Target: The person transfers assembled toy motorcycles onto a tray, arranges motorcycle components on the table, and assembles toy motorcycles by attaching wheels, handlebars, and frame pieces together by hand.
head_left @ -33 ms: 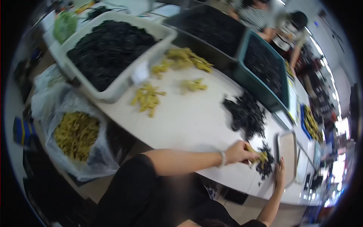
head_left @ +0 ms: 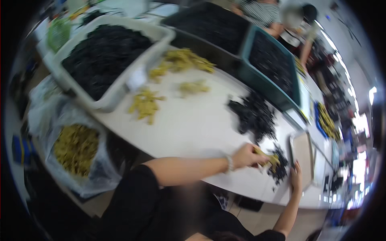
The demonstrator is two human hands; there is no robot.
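Note:
My left hand, with a light band at its wrist, is closed around a few yellow branched pieces. They are held right over a small scatter of little black pieces on the white table. At the right, my right hand grips the near-left rim of a shallow light-coloured tray. A larger heap of black pieces lies just beyond my left hand. Loose clusters of yellow pieces lie farther left on the tabletop, some blurred.
A white bin, a dark grey bin and a green-blue bin, all full of black pieces, line the far side. A plastic bag of yellow pieces stands beside the table at left. Two people are beyond the bins.
The whole view has shifted so that everything sits a little farther left. Both hands keep nearly the same places over the table, with the yellow pieces still in my left hand.

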